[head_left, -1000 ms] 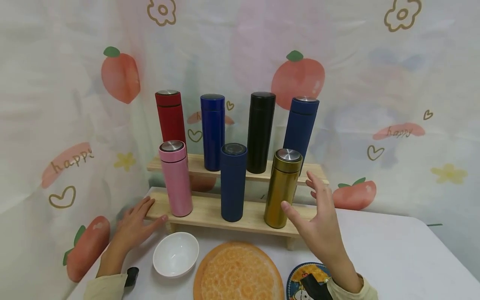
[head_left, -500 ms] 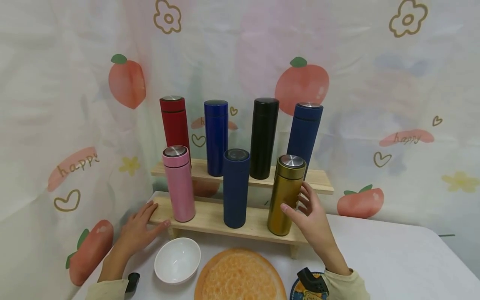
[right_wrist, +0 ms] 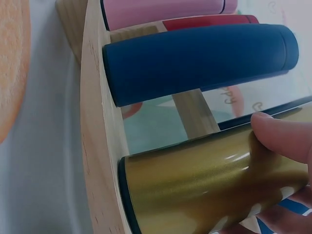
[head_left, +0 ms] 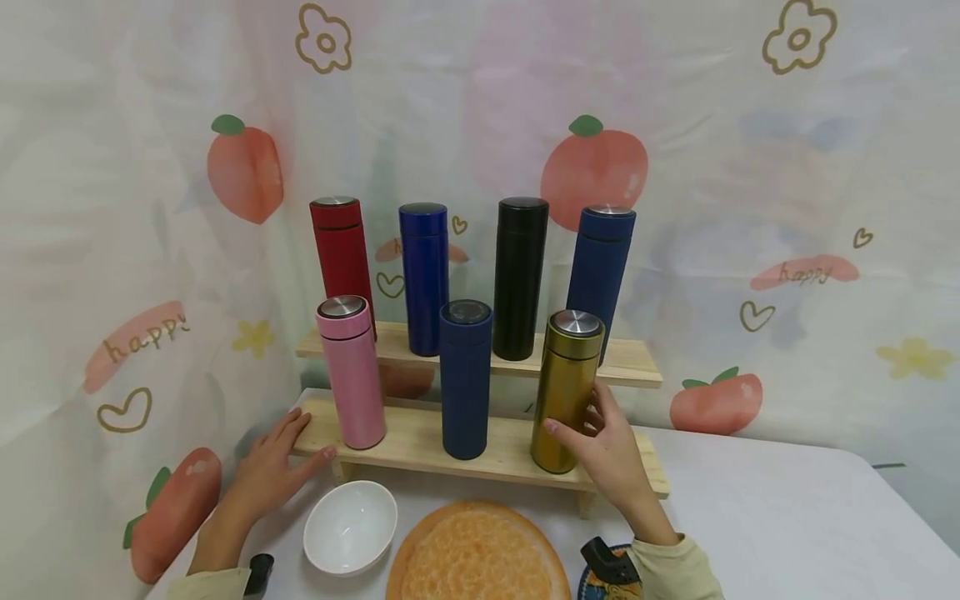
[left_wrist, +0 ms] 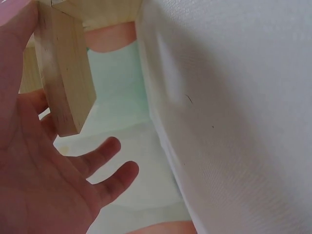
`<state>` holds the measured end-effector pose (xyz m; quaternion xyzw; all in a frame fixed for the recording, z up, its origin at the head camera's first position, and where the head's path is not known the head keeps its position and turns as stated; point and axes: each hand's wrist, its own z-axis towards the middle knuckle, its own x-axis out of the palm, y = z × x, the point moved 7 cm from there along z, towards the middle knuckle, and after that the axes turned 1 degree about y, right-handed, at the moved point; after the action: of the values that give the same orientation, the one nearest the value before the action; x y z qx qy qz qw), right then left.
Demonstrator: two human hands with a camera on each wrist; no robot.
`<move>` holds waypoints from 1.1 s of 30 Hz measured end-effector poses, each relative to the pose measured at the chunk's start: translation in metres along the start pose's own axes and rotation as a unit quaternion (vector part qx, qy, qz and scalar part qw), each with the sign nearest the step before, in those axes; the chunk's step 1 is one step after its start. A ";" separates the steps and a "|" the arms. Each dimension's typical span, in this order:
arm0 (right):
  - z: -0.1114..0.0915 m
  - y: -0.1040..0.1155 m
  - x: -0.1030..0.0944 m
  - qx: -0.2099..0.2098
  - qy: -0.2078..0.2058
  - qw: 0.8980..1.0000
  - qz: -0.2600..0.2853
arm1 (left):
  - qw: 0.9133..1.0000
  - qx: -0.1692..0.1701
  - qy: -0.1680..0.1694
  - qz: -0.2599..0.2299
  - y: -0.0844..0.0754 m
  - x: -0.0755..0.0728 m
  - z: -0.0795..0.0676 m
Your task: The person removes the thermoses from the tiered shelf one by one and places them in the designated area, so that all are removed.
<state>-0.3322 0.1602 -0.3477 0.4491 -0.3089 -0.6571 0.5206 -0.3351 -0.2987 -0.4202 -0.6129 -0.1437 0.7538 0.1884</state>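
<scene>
Gold flask (head_left: 564, 396) is showing a glossy metallic finish, its lid top (head_left: 576, 322) shining like brushed metal. Front navy flask (head_left: 465, 392) is looking matt, smooth; royal-blue flask (head_left: 425, 283) is gleaming glossy. Shelf (head_left: 412, 429) is showing bare wood with visible grain. White bowl (head_left: 350, 527) is looking smooth and glossy. Backdrop (head_left: 712, 142) is looking like creased matt cloth.

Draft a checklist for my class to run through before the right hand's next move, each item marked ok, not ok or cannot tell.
1. Gold bottle upright on the lower shelf: ok.
2. Lid on it: ok.
3. Right hand at the bottle, thumb and fingers on different sides: ok.
4. Grip firm enough to lift: cannot tell.
5. Gap to the front blue bottle: ok.
6. Left hand at the shelf's left end: ok.
</scene>
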 end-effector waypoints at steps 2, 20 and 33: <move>0.000 0.001 -0.003 0.001 -0.009 1.000 -0.007 | 1.000 0.002 0.001 0.001 -0.001 -0.001 0.001; -0.007 0.035 -0.078 -0.015 -0.093 0.992 -0.085 | 1.000 -0.003 0.009 -0.011 0.002 0.000 0.000; -0.014 0.022 -0.138 0.029 -0.163 0.978 -0.129 | 1.000 0.003 0.007 -0.009 0.002 0.002 0.001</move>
<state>-0.3028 0.2881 -0.2976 0.3871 -0.3484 -0.7737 0.3608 -0.3371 -0.2996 -0.4229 -0.6164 -0.1462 0.7480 0.1981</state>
